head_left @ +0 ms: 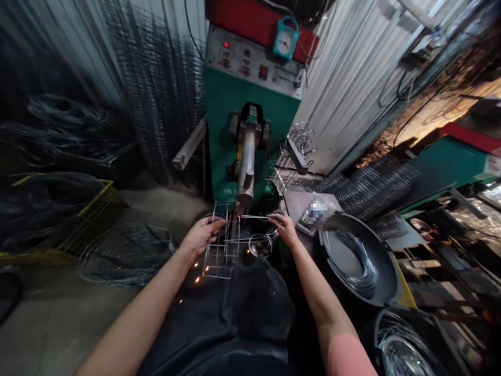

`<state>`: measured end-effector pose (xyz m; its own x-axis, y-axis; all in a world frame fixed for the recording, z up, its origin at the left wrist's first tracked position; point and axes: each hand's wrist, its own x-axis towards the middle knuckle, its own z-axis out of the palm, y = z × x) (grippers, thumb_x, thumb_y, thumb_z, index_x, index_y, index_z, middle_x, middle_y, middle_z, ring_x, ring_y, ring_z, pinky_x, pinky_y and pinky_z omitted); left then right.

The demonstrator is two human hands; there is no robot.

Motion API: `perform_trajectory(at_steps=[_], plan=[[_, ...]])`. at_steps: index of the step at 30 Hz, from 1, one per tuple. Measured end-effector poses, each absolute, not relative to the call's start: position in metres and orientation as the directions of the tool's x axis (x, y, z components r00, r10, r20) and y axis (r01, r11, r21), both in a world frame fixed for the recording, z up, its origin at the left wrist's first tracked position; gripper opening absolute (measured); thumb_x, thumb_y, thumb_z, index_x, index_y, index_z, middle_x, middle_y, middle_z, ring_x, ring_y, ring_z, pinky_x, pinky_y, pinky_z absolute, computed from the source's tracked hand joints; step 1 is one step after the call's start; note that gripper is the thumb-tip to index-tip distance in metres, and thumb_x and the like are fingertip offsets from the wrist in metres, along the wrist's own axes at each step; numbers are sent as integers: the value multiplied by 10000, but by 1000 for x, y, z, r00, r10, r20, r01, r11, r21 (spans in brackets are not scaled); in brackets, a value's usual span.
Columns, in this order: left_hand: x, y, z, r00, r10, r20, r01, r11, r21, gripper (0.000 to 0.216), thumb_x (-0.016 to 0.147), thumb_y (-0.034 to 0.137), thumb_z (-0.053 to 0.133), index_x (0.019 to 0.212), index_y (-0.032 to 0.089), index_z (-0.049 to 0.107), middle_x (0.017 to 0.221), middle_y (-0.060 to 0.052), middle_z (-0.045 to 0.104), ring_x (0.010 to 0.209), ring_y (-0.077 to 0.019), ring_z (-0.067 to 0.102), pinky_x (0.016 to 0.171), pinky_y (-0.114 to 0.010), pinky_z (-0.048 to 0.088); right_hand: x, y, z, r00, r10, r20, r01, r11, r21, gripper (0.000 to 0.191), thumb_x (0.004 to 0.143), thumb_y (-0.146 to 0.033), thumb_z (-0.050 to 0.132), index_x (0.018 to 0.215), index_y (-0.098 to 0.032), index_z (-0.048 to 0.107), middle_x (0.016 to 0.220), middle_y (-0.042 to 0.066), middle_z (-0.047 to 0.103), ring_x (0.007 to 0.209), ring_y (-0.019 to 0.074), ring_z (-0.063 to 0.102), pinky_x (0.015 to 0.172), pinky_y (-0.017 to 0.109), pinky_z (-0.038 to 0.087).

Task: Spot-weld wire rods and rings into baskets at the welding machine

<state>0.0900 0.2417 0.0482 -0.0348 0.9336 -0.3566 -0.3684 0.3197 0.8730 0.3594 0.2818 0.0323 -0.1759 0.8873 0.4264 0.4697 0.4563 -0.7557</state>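
Observation:
My left hand [206, 234] is closed on the left side of a wire rack [222, 256], a small frame of crossed metal rods, held over my lap. Between finger and thumb of my right hand [285, 227] is the end of a thin metal wire [256, 216]. Its other end meets the rack's top corner under the electrode arm of a green spot welder [246, 167]. That contact point glows orange, and sparks fly down to the left over the dark apron [223, 318]. A wire ring [260, 245] sits just below the wire.
A black pan [329, 250] with bent wires stands at right, above another wire-filled container [378, 334]. Wire hoops [129, 256] lie on the floor at left, by a yellow crate [99, 203]. A teal clock [285, 39] rests against the welder's panel.

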Motion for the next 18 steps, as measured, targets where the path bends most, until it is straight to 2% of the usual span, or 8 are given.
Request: perform_trajectory(at_steps=[4, 8, 12, 15, 18], plan=[[91, 240, 51, -50, 935, -352, -356, 312, 881, 452, 308, 335, 824, 631, 130, 584, 547, 41, 465, 463, -46, 340, 351, -151, 187, 389, 252, 23, -6, 861, 508, 509, 440, -740, 227, 822, -343, 551, 966, -249, 699, 970, 55, 635, 921, 180, 579, 840, 310, 438], [92, 237, 46, -89, 940, -330, -328, 285, 901, 446, 319, 341, 810, 642, 134, 582, 575, 35, 493, 454, -44, 340, 346, -155, 206, 419, 215, -2, 60, 920, 387, 570, 286, -770, 235, 796, -370, 589, 952, -239, 707, 861, 51, 647, 815, 178, 591, 761, 311, 450], [93, 235, 37, -175, 941, -290, -250, 243, 937, 441, 366, 385, 792, 696, 154, 614, 578, 30, 516, 492, -65, 401, 379, -150, 270, 424, 200, -16, 71, 947, 313, 688, 181, -702, 153, 790, -343, 615, 839, -245, 721, 798, 32, 648, 811, 178, 571, 792, 335, 396], [96, 231, 38, -244, 927, -286, -205, 239, 949, 455, 369, 403, 786, 724, 167, 630, 622, 20, 553, 542, -78, 448, 429, -154, 335, 410, 208, -7, 53, 933, 355, 707, 216, -673, 146, 820, -322, 587, 827, -238, 707, 822, 28, 650, 849, 178, 556, 829, 347, 354], [102, 228, 41, -252, 922, -295, -241, 236, 941, 467, 351, 405, 790, 709, 157, 622, 587, 29, 524, 515, -71, 418, 405, -150, 305, 385, 223, 11, -21, 897, 441, 667, 341, -662, 141, 832, -315, 576, 849, -234, 690, 893, 35, 638, 920, 182, 529, 852, 343, 341]])
